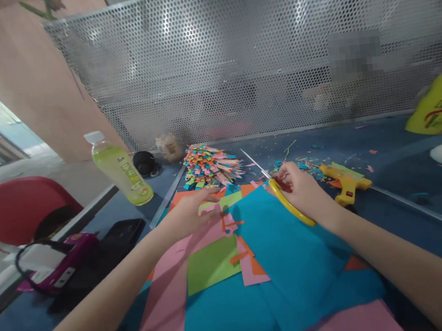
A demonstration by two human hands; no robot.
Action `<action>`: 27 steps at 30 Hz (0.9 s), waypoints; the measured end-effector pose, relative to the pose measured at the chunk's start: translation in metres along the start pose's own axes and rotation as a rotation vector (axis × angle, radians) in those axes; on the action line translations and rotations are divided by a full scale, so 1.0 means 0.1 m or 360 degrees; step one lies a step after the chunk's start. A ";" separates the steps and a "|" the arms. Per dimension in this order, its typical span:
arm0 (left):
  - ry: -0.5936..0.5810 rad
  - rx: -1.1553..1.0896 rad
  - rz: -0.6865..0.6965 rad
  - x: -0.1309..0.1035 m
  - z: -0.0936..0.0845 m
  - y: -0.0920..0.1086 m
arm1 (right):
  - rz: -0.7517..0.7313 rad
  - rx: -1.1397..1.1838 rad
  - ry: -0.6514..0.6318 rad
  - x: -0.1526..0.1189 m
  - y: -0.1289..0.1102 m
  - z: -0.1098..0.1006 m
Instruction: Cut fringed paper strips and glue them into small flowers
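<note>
My right hand [300, 191] is closed around a pair of scissors with yellow handles [288, 203]. Their metal blades point away and to the left, over the far edge of a blue paper sheet [293, 252]. My left hand [190, 213] reaches in from the left, fingers stretched and apart, low over small green and pink paper pieces. Beneath it lie a pink sheet [161, 308] and a green paper piece [211, 264]. Thin orange paper strips [240, 257] are scattered beside the blue sheet. Just beyond my hands stands a fringed, multicoloured pile of cut paper [209, 166].
A yellow glue gun [345, 181] lies to the right among paper scraps. On the left are a drink bottle [120, 168], a black phone [123, 233] and a purple power strip [65, 261]. A perforated metal panel [233, 53] borders the table's far side; yellow packaging [435, 103] sits far right.
</note>
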State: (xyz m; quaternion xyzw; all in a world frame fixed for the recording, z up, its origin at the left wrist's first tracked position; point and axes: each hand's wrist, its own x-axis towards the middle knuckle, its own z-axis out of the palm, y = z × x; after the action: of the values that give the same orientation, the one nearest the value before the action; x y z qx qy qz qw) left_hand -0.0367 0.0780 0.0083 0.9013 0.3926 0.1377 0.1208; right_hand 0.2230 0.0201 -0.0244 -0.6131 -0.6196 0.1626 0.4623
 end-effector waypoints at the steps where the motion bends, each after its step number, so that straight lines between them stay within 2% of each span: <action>1: 0.0001 -0.0008 -0.0006 -0.06 0.01 -0.01 | -0.0004 -0.0013 -0.0029 -0.02 -0.01 0.01; 5: -0.0015 -0.0038 0.0018 -0.18 0.10 0.00 | 0.0024 -0.0073 -0.0111 -0.06 -0.03 0.06; 9: -0.0059 -0.0004 0.0161 -0.23 0.18 0.00 | 0.0044 -0.0118 -0.0125 -0.05 -0.02 0.07; 16: -0.0084 0.0194 0.0252 -0.26 0.21 0.04 | 0.0050 -0.0141 -0.0191 -0.07 -0.02 0.10; 18: -0.0031 0.0236 0.0358 -0.27 0.23 0.05 | 0.0056 -0.0138 -0.0223 -0.12 -0.05 0.11; 22: 0.0195 0.0254 0.0562 -0.29 0.27 0.04 | 0.0073 -0.0154 -0.0289 -0.20 -0.12 0.12; 25: 0.0191 0.0162 0.0548 -0.29 0.27 0.04 | 0.0065 -0.0155 -0.0316 -0.22 -0.14 0.13; 27: 0.0171 -0.0007 0.0398 -0.29 0.26 0.05 | 0.0049 -0.0161 -0.0320 -0.22 -0.14 0.12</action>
State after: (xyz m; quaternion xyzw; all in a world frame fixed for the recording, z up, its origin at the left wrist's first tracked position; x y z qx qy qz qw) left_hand -0.0434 0.0509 -0.0188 0.9343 0.2829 0.2004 0.0834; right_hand 0.2013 0.0021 -0.0284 -0.6258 -0.6607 0.1990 0.3637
